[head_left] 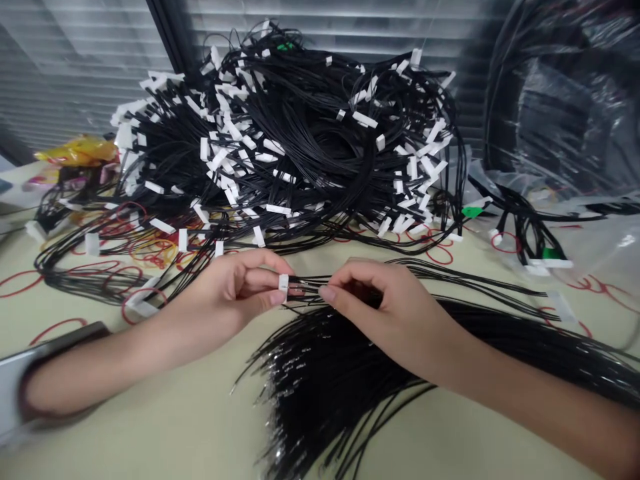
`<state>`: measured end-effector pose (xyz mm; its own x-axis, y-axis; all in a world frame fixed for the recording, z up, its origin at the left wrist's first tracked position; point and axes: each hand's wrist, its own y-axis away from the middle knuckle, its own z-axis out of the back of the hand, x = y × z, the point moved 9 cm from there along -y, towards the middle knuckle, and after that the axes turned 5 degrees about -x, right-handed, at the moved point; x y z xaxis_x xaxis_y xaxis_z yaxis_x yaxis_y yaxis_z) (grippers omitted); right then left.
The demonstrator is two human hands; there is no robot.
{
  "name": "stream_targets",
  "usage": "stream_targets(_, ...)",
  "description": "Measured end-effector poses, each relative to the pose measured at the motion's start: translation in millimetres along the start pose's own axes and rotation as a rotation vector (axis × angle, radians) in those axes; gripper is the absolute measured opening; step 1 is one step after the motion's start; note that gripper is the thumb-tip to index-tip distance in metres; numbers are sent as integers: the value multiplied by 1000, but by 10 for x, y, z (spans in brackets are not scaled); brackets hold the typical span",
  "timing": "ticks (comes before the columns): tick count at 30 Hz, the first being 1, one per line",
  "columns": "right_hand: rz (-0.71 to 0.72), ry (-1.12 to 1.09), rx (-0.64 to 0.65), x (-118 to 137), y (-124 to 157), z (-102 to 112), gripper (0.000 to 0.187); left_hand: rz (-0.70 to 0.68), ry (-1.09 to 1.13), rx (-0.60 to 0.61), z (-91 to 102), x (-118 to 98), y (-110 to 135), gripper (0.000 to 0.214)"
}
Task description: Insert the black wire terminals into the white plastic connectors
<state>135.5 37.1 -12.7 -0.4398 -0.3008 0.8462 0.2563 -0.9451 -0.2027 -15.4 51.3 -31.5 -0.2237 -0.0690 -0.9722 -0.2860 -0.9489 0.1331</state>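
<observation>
My left hand (240, 288) pinches a small white connector (283, 283) between thumb and fingers, just above the table. My right hand (380, 307) is closed in a pinch on thin black wires (450, 280) that run from the connector off to the right. The two hands nearly touch at the connector. Beneath them lies a loose bundle of black wires with bare metal ends (320, 380), fanned out toward the near edge.
A large heap of black wire harnesses with white connectors (295, 147) fills the back of the table. Red and yellow rubber bands (150, 250) lie scattered at the left. A clear plastic bag with more wires (560, 120) stands at the right. Window blinds are behind.
</observation>
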Motion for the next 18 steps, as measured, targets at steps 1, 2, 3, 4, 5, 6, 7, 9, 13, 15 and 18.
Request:
stream_targets(1, 12, 19, -3, 2, 2, -2, 24, 0, 1, 6, -2, 6, -4, 13)
stream_targets(2, 20, 36, -9, 2, 4, -1, 24, 2, 4, 12, -2, 11, -6, 13)
stream_targets(3, 26, 48, -13, 0, 6, 0, 25, 7, 6, 12, 4, 18, -8, 13)
stream_targets(4, 28, 53, -16, -3, 8, 0, 25, 15, 6, 11, 11, 25, -9, 14)
stream_targets(5, 27, 54, -16, -6, 10, 0, 25, 22, 3, 8, 21, 31, -9, 14)
stream_targets(6, 23, 52, -15, -9, 12, 0, 26, 28, -2, 7, 29, 34, -8, 15)
stream_targets(7, 21, 48, -15, -9, 13, 1, 25, 30, -5, 8, 35, 35, -6, 16)
stream_targets(9, 22, 44, -16, -3, 12, 5, 25, 43, -6, 22, 38, 49, -1, 17)
stream_targets(13, 47, 62, -32, 15, 4, 19, 27, 90, 5, 68, 41, 116, 8, 15)
stream_targets(15, 53, 70, -33, 17, 3, 20, 27, 91, 20, 97, 33, 125, 9, 12)
stream_targets(18, 38, 87, -18, 14, 9, 12, 26, 92, 35, 111, 23, 114, 5, 11)
